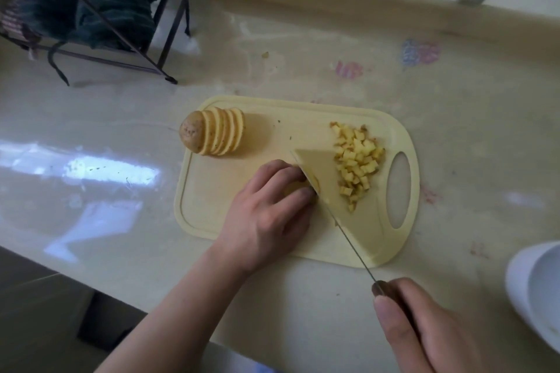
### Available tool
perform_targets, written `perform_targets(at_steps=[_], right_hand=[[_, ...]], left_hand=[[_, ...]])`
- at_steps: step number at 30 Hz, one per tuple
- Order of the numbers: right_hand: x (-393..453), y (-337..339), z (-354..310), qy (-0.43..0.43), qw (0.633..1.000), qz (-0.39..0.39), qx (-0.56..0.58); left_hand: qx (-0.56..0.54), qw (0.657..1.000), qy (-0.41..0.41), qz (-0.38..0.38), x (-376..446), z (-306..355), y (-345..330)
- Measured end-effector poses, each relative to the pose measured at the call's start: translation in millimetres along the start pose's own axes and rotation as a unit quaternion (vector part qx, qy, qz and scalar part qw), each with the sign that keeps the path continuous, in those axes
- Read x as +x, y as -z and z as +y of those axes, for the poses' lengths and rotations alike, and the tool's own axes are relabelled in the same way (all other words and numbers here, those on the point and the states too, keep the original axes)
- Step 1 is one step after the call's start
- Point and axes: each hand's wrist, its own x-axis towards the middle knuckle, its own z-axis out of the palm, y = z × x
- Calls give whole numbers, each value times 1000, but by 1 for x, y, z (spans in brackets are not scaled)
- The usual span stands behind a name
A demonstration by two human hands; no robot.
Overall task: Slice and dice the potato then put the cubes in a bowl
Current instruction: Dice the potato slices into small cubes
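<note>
Head view looks down on a pale yellow cutting board [242,218] lying on the glossy counter [121,118], its oval handle hole toward the counter's right end. At the board's far left corner the potato [212,132] stands as a row of slices leaning against an uncut, skin-covered end piece. A few slices [313,182] lie flat near the middle of the board, mostly hidden under the left hand [266,212], whose curled fingers [298,195] press down on them, fingertips tucked right against the knife. The knife blade [339,191] is broad and pale, its edge down on the slices beside those fingertips and its flat side facing right. Just right of the blade, before the handle hole, lies a heap of potato cubes [357,162], some with bits of skin. The right hand [424,333] is off the board at the counter's near edge, fingers and thumb wrapped round the dark knife handle [380,286]. A white bowl [527,288] sits at the right end of the counter, partly cut off by the frame, well apart from the cubes. At the far left corner of the counter stands a black wire rack [163,48] with dark green cloths [115,0] draped in it. Faint coloured smudges mark the counter beyond the board, and a pale wall ledge runs along the far edge.
</note>
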Motion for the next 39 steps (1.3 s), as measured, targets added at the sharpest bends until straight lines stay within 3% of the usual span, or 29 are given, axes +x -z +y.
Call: perform_targets(at_steps=[6, 17, 26, 39], right_hand=[[4, 2, -2, -14, 998, -16, 54], [28, -1, -8, 28, 997, -75, 9], [26, -1, -9, 65, 997, -45, 11], [8, 4, -8, 2, 998, -55, 27]], left_hand=[[1, 1000, 14, -2, 1, 1, -1], [-6, 1000, 19, -4, 2, 1, -1], [-13, 1000, 5, 6, -2, 0, 0], [-25, 1000, 16, 1, -1, -3, -1]])
